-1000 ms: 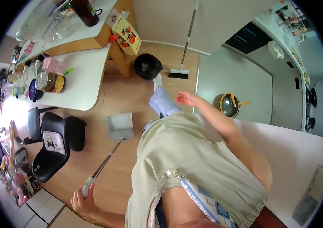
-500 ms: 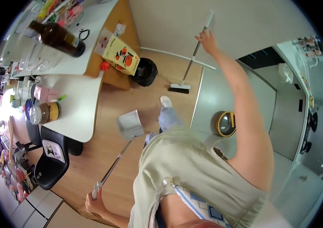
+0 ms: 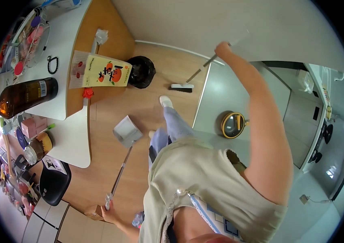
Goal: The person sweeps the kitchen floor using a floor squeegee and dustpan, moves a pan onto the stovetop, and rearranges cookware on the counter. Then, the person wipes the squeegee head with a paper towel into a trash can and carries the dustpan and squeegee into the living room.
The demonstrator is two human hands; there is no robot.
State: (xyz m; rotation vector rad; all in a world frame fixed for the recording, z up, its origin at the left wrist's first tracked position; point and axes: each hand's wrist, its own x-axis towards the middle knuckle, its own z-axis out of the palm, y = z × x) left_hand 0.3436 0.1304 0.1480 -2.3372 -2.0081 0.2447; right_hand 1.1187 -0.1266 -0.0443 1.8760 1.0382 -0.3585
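Wood-look floor (image 3: 103,139) beside a white desk (image 3: 78,143): a person (image 3: 192,162) grips a broom (image 3: 183,86) and a long-handled dustpan (image 3: 127,131).
The right hand (image 3: 223,49) closes around the broom's handle, bristles beyond a white shoe (image 3: 166,101); the left hand (image 3: 108,212) wraps the dustpan's grip, its pan left of the legs (image 3: 177,123).

Over my remote feed I am counting two hands, one left hand (image 3: 109,213) and one right hand (image 3: 223,49). I am also tallying one broom (image 3: 181,88), one dustpan (image 3: 127,131), one black bin (image 3: 149,77), one brown bottle (image 3: 23,96), one black bracelet (image 3: 57,65) and one yellow-rimmed pan (image 3: 229,126).
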